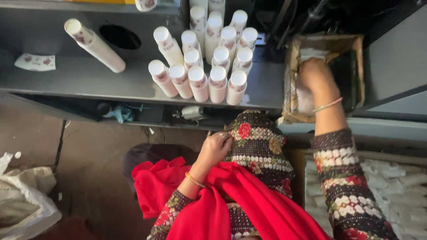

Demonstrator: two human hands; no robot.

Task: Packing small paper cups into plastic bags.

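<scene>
My right hand reaches down into a brown cardboard box lined with plastic at the right end of the grey workbench; its fingers are hidden among white items inside. My left hand rests closed against my patterned knee, a ring on one finger, above a red cloth on my lap. A cluster of several white tubes with flowered labels stands upright on the bench, apart from both hands.
One white tube leans by a round hole in the bench. A loose label lies at far left. A white plastic bag sits on the floor left. A bin of white tubes lies lower right.
</scene>
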